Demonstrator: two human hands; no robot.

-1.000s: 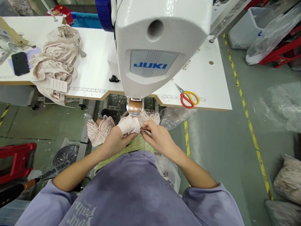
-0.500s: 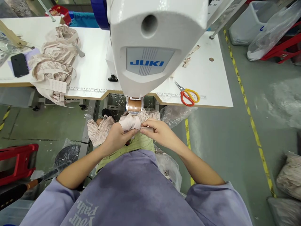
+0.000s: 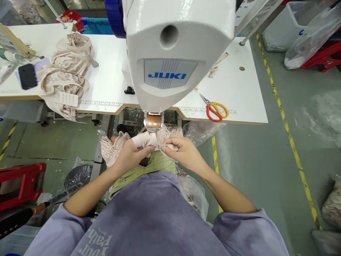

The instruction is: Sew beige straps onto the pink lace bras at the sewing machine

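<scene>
A pale beige lace garment (image 3: 115, 147) hangs in folds between my hands, just below the front end of the white JUKI sewing machine (image 3: 165, 44). My left hand (image 3: 134, 154) is closed on a smooth band of it, thumb pressed on top. Close beside it, my right hand (image 3: 182, 151) pinches the band's other part between thumb and fingers. Both hands are above my lap, over the green cloth (image 3: 160, 161). The exact edge under my fingertips is too small to make out.
Red and yellow handled scissors (image 3: 217, 110) lie on the white table (image 3: 247, 96) at the right. To the left are a heap of beige garments (image 3: 65, 71), a black phone (image 3: 28, 76) and a red stool (image 3: 22, 185). A plastic bag (image 3: 193, 190) hangs below my right forearm.
My right hand has shifted slightly, opening a small gap between my hands where more of the band shows. Both hands keep their hold. The whole view has moved a little.
</scene>
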